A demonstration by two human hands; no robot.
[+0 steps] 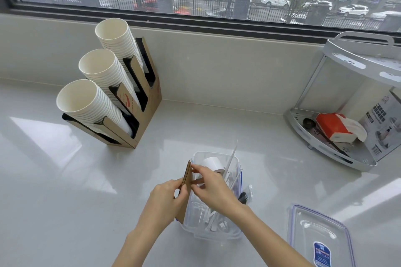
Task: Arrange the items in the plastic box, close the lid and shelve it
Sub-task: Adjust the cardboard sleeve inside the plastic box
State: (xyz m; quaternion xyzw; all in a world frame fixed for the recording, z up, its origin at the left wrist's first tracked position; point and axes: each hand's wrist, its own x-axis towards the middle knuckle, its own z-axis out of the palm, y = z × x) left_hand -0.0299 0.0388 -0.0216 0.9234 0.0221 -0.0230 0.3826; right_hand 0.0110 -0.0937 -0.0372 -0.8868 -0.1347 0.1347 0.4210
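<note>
A clear plastic box (pixel 201 233) stands open on the white counter in front of me. Inside it are a white roll (pixel 213 163), wrapped straws (pixel 231 161) sticking up, and white packets at the bottom. A stack of brown cardboard sleeves (pixel 187 174) stands on edge at the box's left wall. My left hand (pixel 167 196) grips the stack from the left. My right hand (pixel 211 184) pinches its top edge from the right, over the box. The box's clear lid (pixel 319 234) lies flat on the counter to the right.
A cardboard holder (pixel 138 102) with three stacks of white paper cups stands at the back left. A grey corner shelf rack (pixel 338 154) at the right holds an orange tissue pack (pixel 333 128) and a white carton. A black item in a clear wrapper (pixel 244 196) lies beside the box.
</note>
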